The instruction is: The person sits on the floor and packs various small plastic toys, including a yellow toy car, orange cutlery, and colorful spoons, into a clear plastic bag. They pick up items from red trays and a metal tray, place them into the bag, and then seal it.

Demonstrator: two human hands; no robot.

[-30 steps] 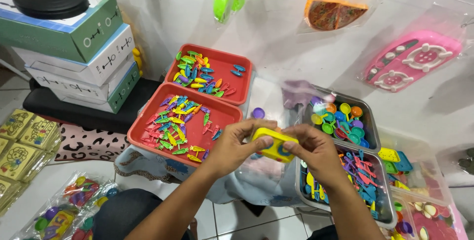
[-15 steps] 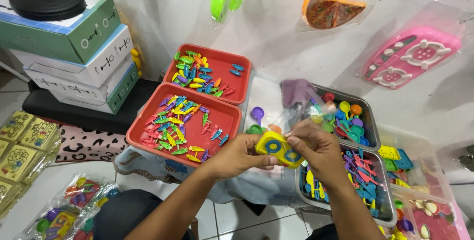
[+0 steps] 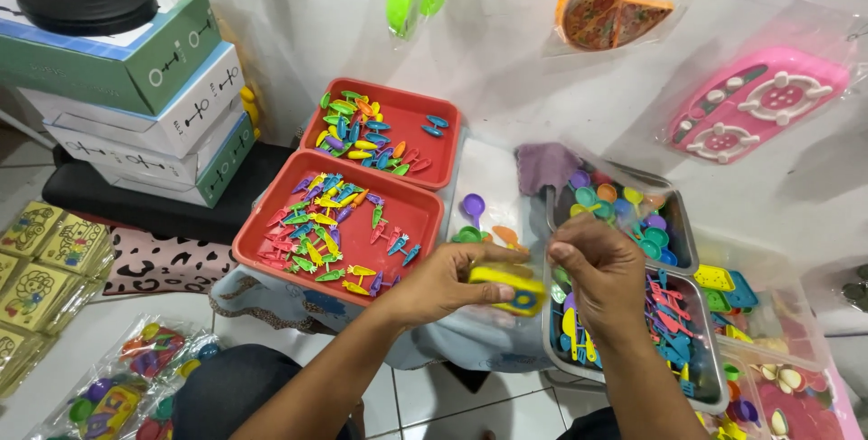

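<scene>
Yellow toy block (image 3: pixel 508 288), pinched in left hand (image 3: pixel 445 284) fingers

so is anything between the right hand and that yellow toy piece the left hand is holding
Nothing visible. The left hand holds the yellow toy piece out over the edge of the metal tray, and the right hand hangs just beside it with bunched fingers. Only a narrow open gap separates them.
</scene>
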